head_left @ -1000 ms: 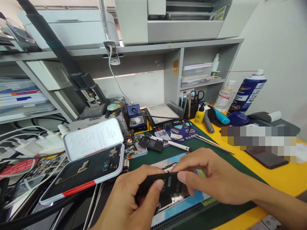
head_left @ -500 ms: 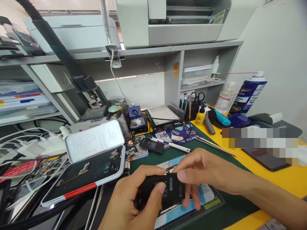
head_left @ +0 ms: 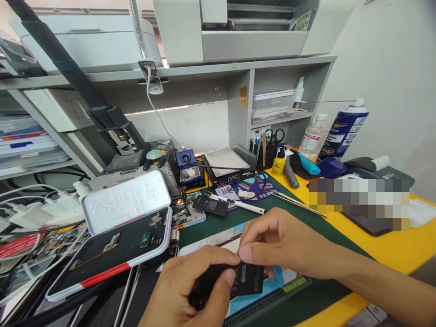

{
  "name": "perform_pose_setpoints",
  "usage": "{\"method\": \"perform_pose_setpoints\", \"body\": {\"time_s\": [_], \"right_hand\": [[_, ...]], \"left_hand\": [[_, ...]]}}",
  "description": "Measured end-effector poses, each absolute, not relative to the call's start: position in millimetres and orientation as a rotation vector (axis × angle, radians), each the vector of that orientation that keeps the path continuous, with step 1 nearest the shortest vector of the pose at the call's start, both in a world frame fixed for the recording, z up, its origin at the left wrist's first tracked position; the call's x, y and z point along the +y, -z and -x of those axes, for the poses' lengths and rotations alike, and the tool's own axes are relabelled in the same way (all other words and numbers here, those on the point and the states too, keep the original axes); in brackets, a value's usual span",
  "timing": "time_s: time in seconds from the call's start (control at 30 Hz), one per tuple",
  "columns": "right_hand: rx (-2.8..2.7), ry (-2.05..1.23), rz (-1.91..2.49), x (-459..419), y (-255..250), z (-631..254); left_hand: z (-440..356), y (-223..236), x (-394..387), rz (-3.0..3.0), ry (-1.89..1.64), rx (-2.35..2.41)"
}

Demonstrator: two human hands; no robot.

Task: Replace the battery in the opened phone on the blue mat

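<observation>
- In the head view, the black phone battery (head_left: 250, 279) is in your left hand (head_left: 200, 281), raised in front of you over the blue-and-white work pad (head_left: 238, 305).
- Your left fingers are closed round it: the thumb presses on the printed face and the index finger runs along the upper edge. That grip looks secure; spread the pressure across the flat of the pack, since squeezing at one spot could bend it.
- Your right hand (head_left: 286, 245) has thumb and index fingertips brought together at the battery's upper edge. Whether they pinch anything thin there, you cannot tell from this angle.
- For fine work at that edge, small and even movements should serve best; let the left hand brace while the right fingertips do the work, and avoid twisting or levering against the pack.
- Tilting the upper edge slightly toward you would probably help, as your own fingertips cover the contact.
- A second black battery (head_left: 210, 205) lies beyond your hands, beside the white pen-shaped tool (head_left: 241, 203). The tweezers (head_left: 299, 203) lie to the right; near a soft pack, bare fingertips seem safer than metal points.
</observation>
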State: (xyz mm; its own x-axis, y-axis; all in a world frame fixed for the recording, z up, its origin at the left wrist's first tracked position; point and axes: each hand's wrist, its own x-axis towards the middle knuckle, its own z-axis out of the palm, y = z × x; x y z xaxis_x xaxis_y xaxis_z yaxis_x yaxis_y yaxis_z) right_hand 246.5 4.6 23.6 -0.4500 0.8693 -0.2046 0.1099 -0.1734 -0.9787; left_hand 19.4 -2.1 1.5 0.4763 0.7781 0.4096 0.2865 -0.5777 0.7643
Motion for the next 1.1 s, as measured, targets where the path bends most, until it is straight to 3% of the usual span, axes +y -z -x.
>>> {"method": "perform_pose_setpoints", "body": {"time_s": [0.8, 1.1], "right_hand": [[-1.329, -1.544, 1.192, -1.4, -10.6, -229.6], [-1.377, -1.823, 0.964, 12.4, -20.6, -256.9]], "left_hand": [[-22.5, 5.2, 0.3, -2.052, -1.105, 0.861], [-11.8, 1.5, 0.3, -2.396, -1.207, 0.847]]}}
